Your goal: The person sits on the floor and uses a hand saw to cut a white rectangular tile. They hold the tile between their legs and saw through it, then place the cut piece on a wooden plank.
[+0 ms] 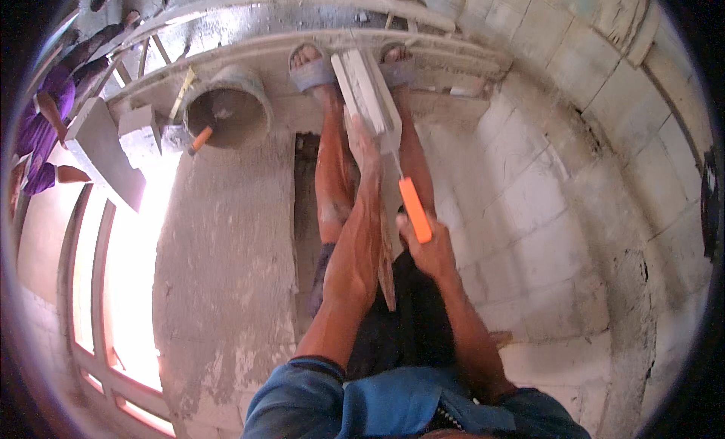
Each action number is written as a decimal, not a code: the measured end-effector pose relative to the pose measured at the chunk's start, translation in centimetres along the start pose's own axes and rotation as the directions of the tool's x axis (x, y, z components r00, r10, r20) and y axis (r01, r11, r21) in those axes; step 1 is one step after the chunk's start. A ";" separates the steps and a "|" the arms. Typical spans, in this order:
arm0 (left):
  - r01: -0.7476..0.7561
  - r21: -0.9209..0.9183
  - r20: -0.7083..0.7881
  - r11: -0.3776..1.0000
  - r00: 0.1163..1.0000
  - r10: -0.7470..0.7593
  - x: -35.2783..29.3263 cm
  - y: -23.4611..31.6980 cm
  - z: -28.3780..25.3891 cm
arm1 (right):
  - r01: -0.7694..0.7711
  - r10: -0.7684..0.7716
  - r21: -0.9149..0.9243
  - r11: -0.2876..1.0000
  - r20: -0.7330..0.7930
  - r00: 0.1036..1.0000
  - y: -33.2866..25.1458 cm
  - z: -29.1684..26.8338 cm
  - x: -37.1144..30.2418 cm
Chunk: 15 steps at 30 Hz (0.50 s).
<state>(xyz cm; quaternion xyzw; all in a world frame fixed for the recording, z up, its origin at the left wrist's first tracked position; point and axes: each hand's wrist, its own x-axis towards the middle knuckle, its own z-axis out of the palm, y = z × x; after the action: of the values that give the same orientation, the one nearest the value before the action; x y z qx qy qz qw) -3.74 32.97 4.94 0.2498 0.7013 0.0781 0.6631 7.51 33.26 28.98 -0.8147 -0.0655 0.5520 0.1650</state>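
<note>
My left hand point(365, 146) reaches forward between my lower legs. Its fingers are closed around the near end of a plastering float point(364, 92), a long, pale grey board with raised edges. Most of the grip is hidden behind my wrist and the board. Closer to me, my right hand point(427, 243) is wrapped round the orange handle point(414, 210) of a trowel. Its thin metal shank points forward. The grey trowel blade point(390, 141) lies against or just beside the float's near end; which of the two I cannot tell.
A mortar-crusted bucket point(253, 99) stands front left, an orange-brown handle point(200, 140) leaning at its rim. Grey blocks point(102, 144) lie left of it, near a person in purple point(49, 129). My sandalled feet point(310, 67) rest on a plank ledge point(276, 50). A block wall point(612, 84) rises right.
</note>
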 end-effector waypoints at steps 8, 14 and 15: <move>0.010 0.025 0.009 1.000 1.000 -0.011 0.4 -0.3 -0.3 | -0.073 0.074 -0.027 0.997 0.045 0.996 -0.7 -0.2 0.4; 0.017 0.026 0.036 1.000 0.999 -0.018 0.3 -0.8 -0.2 | -0.111 0.118 -0.074 0.991 0.088 0.989 -1.0 -0.3 3.2; 0.016 0.039 0.043 0.999 0.999 -0.018 0.6 -0.9 -0.3 | -0.132 0.137 -0.060 0.989 0.091 0.986 -1.0 -0.3 3.0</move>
<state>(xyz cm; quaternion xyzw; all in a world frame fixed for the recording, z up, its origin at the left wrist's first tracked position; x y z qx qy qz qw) -4.20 32.53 4.08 0.2583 0.6901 0.0534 0.6740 9.06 35.06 26.77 -0.7942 -0.0327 0.5981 0.1022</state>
